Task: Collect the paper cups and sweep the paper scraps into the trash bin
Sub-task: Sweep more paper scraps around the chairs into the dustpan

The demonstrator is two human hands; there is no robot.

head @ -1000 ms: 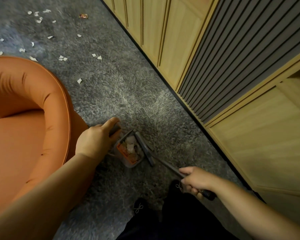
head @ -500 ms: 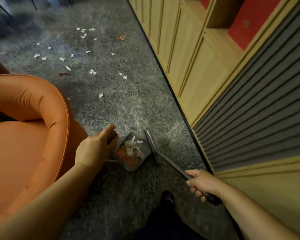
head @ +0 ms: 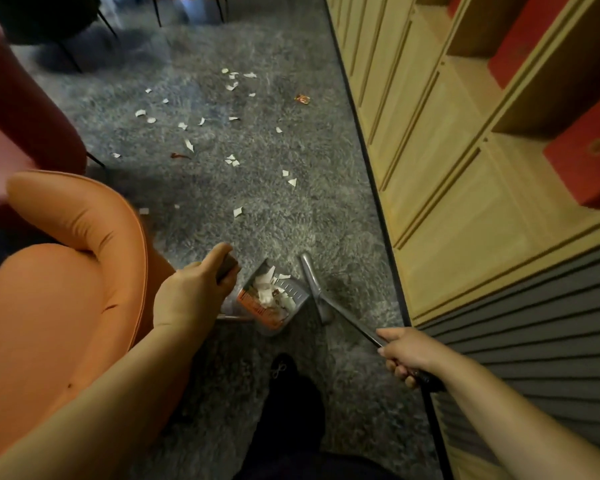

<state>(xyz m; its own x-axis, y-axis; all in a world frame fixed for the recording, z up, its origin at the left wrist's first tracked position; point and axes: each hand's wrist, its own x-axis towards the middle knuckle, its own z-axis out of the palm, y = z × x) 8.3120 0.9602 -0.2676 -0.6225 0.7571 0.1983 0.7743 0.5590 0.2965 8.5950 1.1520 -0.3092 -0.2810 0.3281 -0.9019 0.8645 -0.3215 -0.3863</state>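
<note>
- Left hand (head: 191,296) is wrapped round the dark handle of the dustpan (head: 271,299), holding it low so its open side faces the broom head, I'd guess to catch whatever gets pushed in.
- Right hand (head: 407,355) is curled tight round the broom (head: 314,287) stick, with the head just right of the pan.
- The pan's already got white bits and an orange wrapper in it.
- Loads of paper scraps (head: 236,161) are scattered on the grey carpet (head: 291,220), farther off.
- Orange armchair (head: 66,271) crowds the left, wooden cabinets (head: 430,133) the right.
- No cups or bin in view.

One dustpan (head: 274,299), one broom (head: 314,289).
</note>
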